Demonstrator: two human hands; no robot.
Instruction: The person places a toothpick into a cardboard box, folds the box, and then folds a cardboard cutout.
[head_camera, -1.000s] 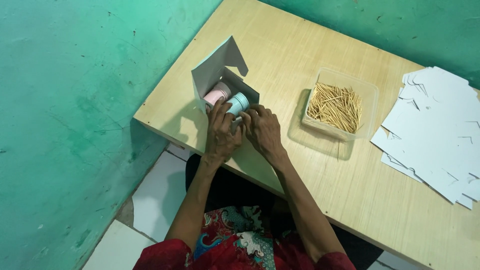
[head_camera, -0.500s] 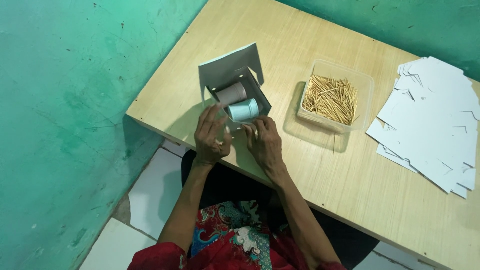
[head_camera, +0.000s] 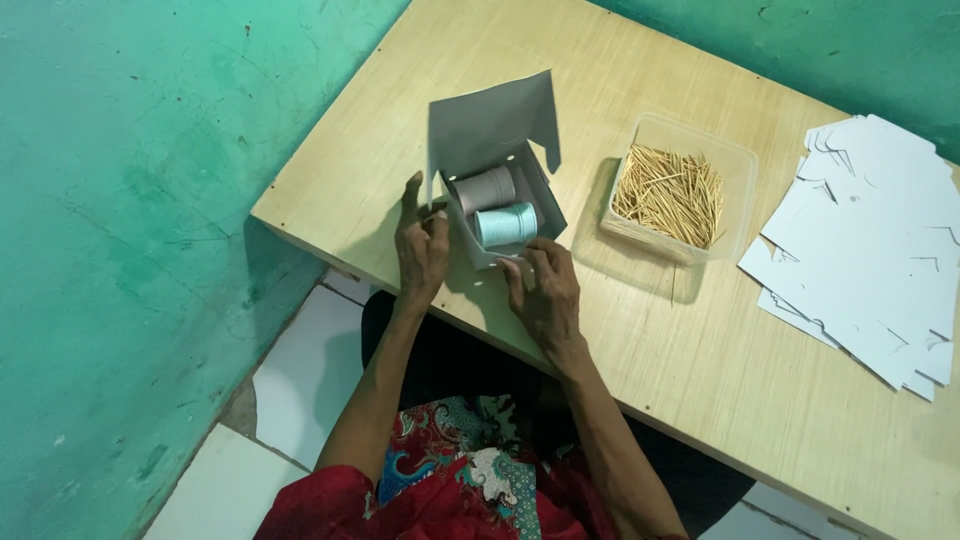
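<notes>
A small grey cardboard box (head_camera: 545, 200) with its lid flap raised stands on the wooden table (head_camera: 680, 340). Inside lie two small cylinders, a pinkish one (head_camera: 485, 190) and a pale blue one (head_camera: 506, 224). My left hand (head_camera: 421, 245) touches the box's left front corner, fingers spread upward. At the box's front edge rests my right hand (head_camera: 540, 295), its fingertips just below the blue cylinder. Neither hand grips anything that I can see.
A clear plastic tub (head_camera: 735, 160) of wooden sticks (head_camera: 668, 195) sits right of the box. A stack of flat white card cut-outs (head_camera: 875, 245) lies at the far right. A green wall (head_camera: 140, 200) borders the table's left; the table edge runs close to my body.
The blue cylinder now lies inside the box beside the pink one. Both hands have drawn back from it to the box's front edge.
</notes>
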